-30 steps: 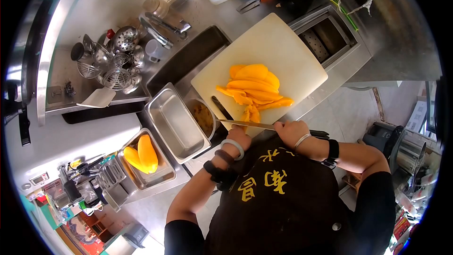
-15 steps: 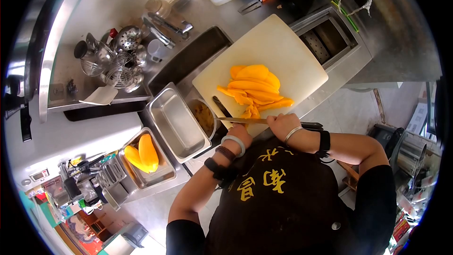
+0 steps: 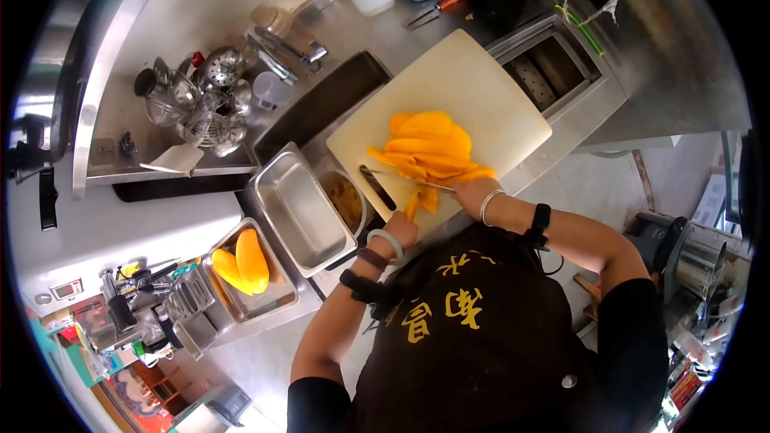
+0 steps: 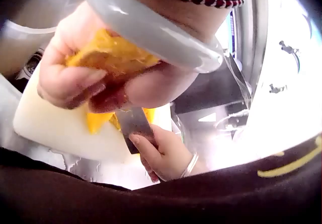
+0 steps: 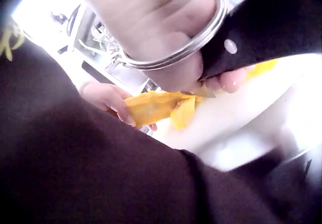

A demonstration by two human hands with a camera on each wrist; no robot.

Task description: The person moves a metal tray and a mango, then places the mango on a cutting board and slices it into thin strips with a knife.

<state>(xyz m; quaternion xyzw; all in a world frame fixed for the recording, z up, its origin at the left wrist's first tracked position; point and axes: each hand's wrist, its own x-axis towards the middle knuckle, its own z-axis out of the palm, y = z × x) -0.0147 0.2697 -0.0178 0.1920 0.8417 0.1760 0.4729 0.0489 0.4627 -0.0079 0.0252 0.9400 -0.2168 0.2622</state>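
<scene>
My left hand (image 3: 399, 229) curls round a piece of yellow mango (image 4: 115, 57) at the near edge of the white cutting board (image 3: 473, 56). The far end of that piece sticks out past the fingers toward the blade. In my right hand (image 3: 479, 195) is a knife (image 4: 135, 128); its handle is largely hidden by the palm in the head view. The blade points left across the board, at a loose flap of mango in the right wrist view. Just beyond the blade lies a pile of mango slices (image 3: 433, 140). A black-handled tool (image 3: 377, 188) rests at the board's left edge.
Left of the board stand a round pot with scraps (image 3: 347, 202) and a deep steel pan (image 3: 258, 184). Two peeled mangoes (image 3: 249, 261) lie in a steel tray (image 3: 290, 298). Behind are a sink (image 3: 321, 100), a faucet (image 3: 273, 56) and several metal strainers and ladles (image 3: 212, 116).
My right hand and the knife have moved away from my body toward the slices, and the blade has tilted. My left hand has shifted slightly nearer me and to the left, still holding the mango piece.
</scene>
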